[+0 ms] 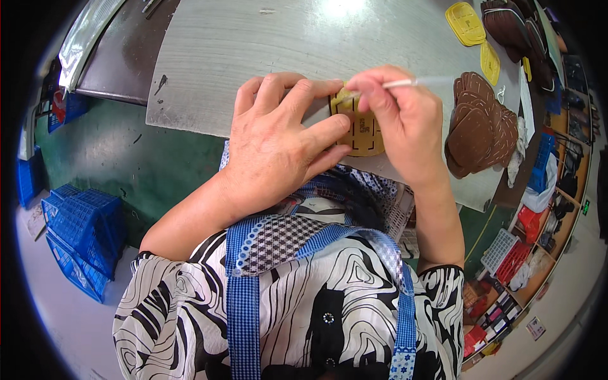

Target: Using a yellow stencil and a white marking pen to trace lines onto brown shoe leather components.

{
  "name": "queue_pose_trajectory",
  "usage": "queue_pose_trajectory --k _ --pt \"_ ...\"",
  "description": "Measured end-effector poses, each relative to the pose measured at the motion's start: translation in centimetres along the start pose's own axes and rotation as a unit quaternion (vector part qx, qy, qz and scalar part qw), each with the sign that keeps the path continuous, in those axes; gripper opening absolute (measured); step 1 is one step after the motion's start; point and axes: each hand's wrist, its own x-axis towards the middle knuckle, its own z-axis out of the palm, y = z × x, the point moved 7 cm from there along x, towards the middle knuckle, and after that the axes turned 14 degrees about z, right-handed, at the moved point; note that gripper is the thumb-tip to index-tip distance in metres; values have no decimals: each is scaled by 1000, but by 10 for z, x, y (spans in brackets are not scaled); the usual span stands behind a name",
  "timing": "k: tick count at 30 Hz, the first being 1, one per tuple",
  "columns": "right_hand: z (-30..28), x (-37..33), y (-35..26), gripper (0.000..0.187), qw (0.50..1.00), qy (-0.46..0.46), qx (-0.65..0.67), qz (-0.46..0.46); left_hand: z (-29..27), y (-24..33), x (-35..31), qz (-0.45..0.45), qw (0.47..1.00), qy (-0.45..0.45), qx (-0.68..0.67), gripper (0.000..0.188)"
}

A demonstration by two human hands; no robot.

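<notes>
My left hand [272,133] lies spread at the table's near edge. Its index fingertip and thumb press on a yellow slotted template [364,136], a rounded plate with dark dashes and small printing. Between thumb and fingers of my right hand [408,120] is a slim whitish marking pen [405,82], its tail pointing right and its tip down at the template's upper part. What lies under the template is mostly hidden by it and by my hands. To the right of my right hand rests a fanned stack of dark brown leather-like pieces [475,126] with pale dashed marks.
More yellow templates [465,24] lie at the table's far right, beside bundled brown pieces [506,28]. The grey table [209,63] ends just before my body. Blue plastic crates [85,228] stand on the floor at left. Shelves with mixed goods [506,297] line the right side.
</notes>
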Motion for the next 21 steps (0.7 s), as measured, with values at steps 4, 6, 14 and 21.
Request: queue_pose_trajectory --k 4,6,14,21 --pt "-7 0 8 20 997 26 -26 69 1 -2 -3 -3 1000 10 5 30" --pt "-16 -11 10 19 993 75 -74 58 1 -1 -3 -3 1000 12 5 30" --pt "-31 -48 12 19 988 87 -17 130 0 -1 -3 -8 1000 8 14 31" --pt "1 -23 -2 13 993 114 -20 -3 3 -3 0 -22 1000 4 4 49"
